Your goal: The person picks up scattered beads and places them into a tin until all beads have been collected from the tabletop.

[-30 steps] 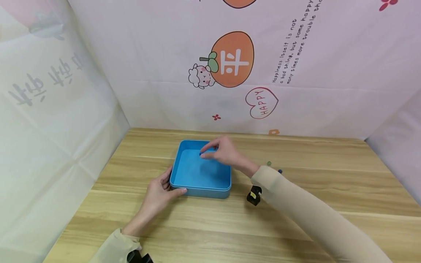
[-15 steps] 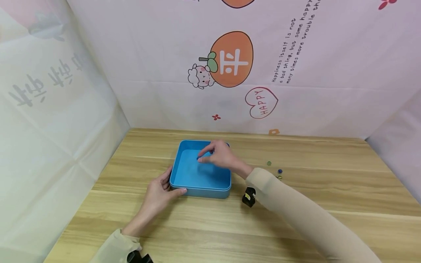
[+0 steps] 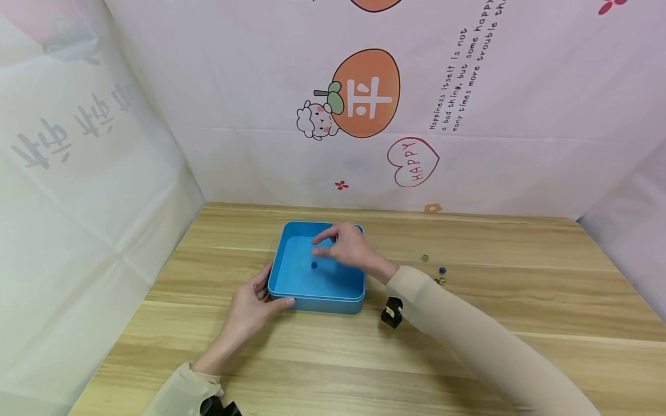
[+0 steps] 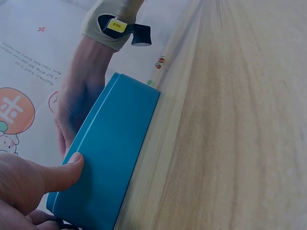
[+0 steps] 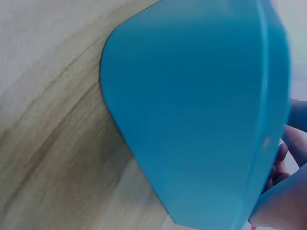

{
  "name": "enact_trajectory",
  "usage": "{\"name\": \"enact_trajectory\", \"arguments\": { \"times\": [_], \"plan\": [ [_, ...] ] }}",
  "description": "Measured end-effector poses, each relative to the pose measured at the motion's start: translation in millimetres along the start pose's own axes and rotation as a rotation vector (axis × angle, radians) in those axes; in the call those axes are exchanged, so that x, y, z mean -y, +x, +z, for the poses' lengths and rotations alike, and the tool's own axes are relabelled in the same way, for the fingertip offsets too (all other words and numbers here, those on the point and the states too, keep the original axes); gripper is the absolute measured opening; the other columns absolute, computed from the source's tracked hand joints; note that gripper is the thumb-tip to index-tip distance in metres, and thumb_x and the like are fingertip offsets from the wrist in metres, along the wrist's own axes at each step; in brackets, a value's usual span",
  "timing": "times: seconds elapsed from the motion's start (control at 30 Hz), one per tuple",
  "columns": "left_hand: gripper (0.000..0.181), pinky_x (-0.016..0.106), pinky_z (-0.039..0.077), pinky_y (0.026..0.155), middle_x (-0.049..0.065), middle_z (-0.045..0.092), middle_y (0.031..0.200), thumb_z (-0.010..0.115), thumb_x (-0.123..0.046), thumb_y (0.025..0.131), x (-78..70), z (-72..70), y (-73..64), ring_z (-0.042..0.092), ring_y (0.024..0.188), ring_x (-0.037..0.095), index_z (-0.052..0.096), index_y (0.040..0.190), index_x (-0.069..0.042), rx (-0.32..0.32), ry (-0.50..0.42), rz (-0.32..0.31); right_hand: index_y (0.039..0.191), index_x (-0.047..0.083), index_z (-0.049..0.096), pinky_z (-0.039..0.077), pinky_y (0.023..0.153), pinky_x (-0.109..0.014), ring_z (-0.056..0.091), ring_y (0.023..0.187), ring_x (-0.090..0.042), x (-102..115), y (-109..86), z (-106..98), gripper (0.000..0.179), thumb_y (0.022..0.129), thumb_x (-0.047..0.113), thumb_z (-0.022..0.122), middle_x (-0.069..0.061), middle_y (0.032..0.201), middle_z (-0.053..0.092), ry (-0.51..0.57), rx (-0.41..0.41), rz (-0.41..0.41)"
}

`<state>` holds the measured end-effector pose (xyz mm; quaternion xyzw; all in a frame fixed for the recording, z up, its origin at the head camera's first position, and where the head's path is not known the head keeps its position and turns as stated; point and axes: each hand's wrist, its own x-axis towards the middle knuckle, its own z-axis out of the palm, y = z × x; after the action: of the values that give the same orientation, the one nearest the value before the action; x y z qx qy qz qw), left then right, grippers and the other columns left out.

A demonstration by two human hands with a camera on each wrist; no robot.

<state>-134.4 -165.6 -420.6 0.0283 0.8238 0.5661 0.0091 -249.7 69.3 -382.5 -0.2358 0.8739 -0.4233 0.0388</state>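
A square blue box (image 3: 291, 274) without a lid rests on the wooden table. My left hand (image 3: 253, 306) holds its near left corner, thumb over the front rim and fingers along the left side. In the left wrist view that thumb (image 4: 64, 173) presses the box wall (image 4: 108, 158). My right hand (image 3: 346, 245) hovers over the inside of the box, thumb and index finger apart with nothing between them. Below these fingertips a small dark blue ball (image 3: 314, 265), like a marble, is in the box. The right wrist view is mostly filled by the box's outer wall (image 5: 192, 105).
Right of the box, several marbles lie on the table (image 3: 520, 277): a pale green one (image 3: 425, 258), a blue one (image 3: 443, 270), a yellowish one (image 3: 443, 281) and a dark one partly behind the right sleeve (image 3: 458, 318). A printed cloth (image 3: 250, 162) hangs behind the table.
My right hand has come slightly nearer and let go of the blue marble, now apart from the fingers inside the box. My left hand and the box stay in place.
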Motion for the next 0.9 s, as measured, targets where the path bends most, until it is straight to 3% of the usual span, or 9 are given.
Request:
{"name": "enact_trajectory", "arguments": {
  "times": [0.17, 0.33, 0.6, 0.9],
  "plan": [
    [0.092, 0.047, 0.043, 0.112, 0.026, 0.037, 0.162, 0.088, -0.009, 0.088, -0.2, 0.1, -0.6, 0.045, 0.143, 0.039, 0.033, 0.160, 0.008, -0.006, 0.002, -0.004, 0.110, 0.003, 0.083, 0.042, 0.073, -0.033, 0.053, 0.089, -0.025, 5.0, -10.2, -9.8, 0.021, 0.095, 0.017, 0.083, -0.011, 0.103, 0.072, 0.059, -0.040, -0.007],
    [0.093, 0.046, 0.043, 0.112, 0.026, 0.038, 0.162, 0.089, -0.008, 0.087, 0.1, 0.6, -0.5, 0.046, 0.143, 0.038, 0.033, 0.160, 0.008, -0.014, -0.009, -0.014, 0.106, 0.006, 0.084, 0.042, 0.074, -0.035, 0.052, 0.089, -0.026, 4.2, -27.5, -27.0, 0.017, 0.095, 0.018, 0.083, -0.004, 0.097, 0.069, 0.106, -0.064, 0.004],
    [0.093, 0.046, 0.043, 0.112, 0.027, 0.037, 0.161, 0.088, -0.007, 0.087, 1.5, 1.1, -0.5, 0.045, 0.143, 0.038, 0.033, 0.160, 0.009, -0.024, 0.005, -0.028, 0.105, 0.006, 0.084, 0.036, 0.068, -0.034, 0.047, 0.080, -0.028, -15.6, -58.9, -54.0, 0.015, 0.095, 0.017, 0.081, -0.008, 0.085, 0.054, 0.099, -0.101, 0.039],
    [0.092, 0.046, 0.043, 0.112, 0.027, 0.037, 0.162, 0.088, -0.007, 0.088, 0.5, 1.6, -0.5, 0.044, 0.144, 0.037, 0.033, 0.160, 0.008, -0.023, 0.007, -0.024, 0.106, 0.005, 0.084, 0.034, 0.065, -0.031, 0.044, 0.078, -0.026, -40.0, -100.4, -75.3, 0.019, 0.094, 0.020, 0.083, -0.006, 0.087, 0.058, 0.059, -0.160, 0.108]
  ]
}}
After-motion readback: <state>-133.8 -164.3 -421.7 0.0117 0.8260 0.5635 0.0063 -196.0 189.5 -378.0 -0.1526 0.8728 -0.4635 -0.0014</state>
